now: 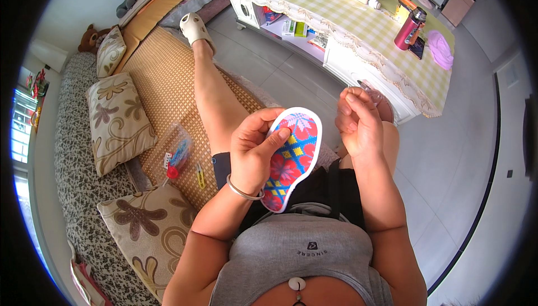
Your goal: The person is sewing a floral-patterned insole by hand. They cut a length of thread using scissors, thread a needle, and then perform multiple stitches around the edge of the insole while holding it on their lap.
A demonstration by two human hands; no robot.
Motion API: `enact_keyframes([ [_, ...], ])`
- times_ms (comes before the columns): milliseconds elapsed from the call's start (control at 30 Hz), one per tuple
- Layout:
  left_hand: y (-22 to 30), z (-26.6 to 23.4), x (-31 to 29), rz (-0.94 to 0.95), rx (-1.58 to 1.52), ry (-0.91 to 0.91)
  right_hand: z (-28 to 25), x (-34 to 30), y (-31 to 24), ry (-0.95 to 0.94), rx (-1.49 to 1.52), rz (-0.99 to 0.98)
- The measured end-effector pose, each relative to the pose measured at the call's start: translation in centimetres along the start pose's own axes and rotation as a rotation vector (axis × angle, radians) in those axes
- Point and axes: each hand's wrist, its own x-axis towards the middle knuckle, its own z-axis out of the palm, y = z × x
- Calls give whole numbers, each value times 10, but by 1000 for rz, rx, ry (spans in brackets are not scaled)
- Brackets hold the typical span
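Observation:
My left hand [255,143] grips a patterned insole [288,166] by its left edge, with the thumb lying on its face. The insole has a white rim and red flowers on a blue and yellow lattice; part of it is behind my fingers. To the right, apart from the insole, my right hand [358,118] is raised with its fingers curled and thumb pressed to the index finger. Whatever that pinch may hold is too small to make out. On the woven seat mat to the left lie yellow thread snips [200,175] and a clear plastic bag [180,146] with blue contents.
Patterned cushions [120,121] rest on the woven mat [162,65] at the left. Ahead, a low table [314,3] under a checked cloth bears a red flask [410,28], a dark phone [416,48] and a lilac cloth [440,49]. Grey floor tiles [291,82] run between.

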Motion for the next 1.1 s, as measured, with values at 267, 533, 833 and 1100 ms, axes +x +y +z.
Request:
enact_keyframes([
  [267,-23,-17,18,-155,-504,-361,46,-26,6,-81,-879,-618],
  [533,-73,-28,17,-232,-970,-493,67,-31,14,-358,-1179,-861],
  [833,-59,-24,9,-163,-503,-313,68,-31,22,-372,-1179,-900],
  [1100,-90,-58,7,-81,-523,-342,68,-31,24,-376,-1188,-893],
])
